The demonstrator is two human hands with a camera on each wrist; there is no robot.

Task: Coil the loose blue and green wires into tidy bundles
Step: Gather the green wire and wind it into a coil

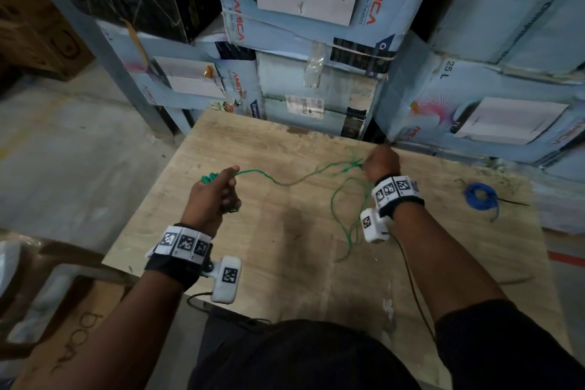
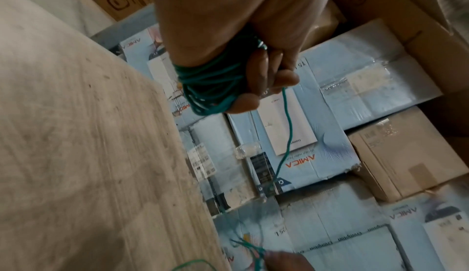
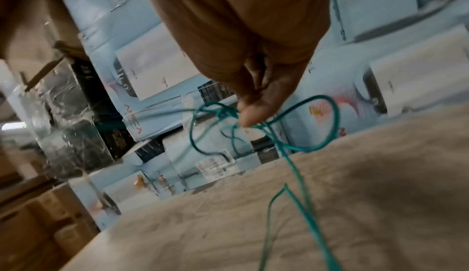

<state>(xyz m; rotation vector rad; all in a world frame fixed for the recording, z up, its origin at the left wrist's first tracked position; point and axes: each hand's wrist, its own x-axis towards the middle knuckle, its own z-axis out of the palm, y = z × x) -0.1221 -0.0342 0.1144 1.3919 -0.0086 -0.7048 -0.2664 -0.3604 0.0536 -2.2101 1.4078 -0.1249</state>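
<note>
A green wire [image 1: 286,182] stretches across the wooden table [image 1: 285,263] between my two hands. My left hand [image 1: 218,193] grips a wound bundle of green wire [image 2: 210,87], the turns wrapped round its fingers, over the table's left edge. My right hand [image 1: 380,165] pinches a tangled knot of the same wire [image 3: 223,113] near the far edge. Loose green loops [image 1: 346,222] hang down from it onto the table. A coiled blue wire [image 1: 481,196] lies by itself at the far right of the table.
Stacked light-blue water heater cartons [image 1: 316,25] stand close behind the table. Brown cardboard boxes [image 1: 38,32] sit at far left. Concrete floor [image 1: 63,152] lies left of the table. A thin dark cable [image 1: 414,288] runs along my right forearm.
</note>
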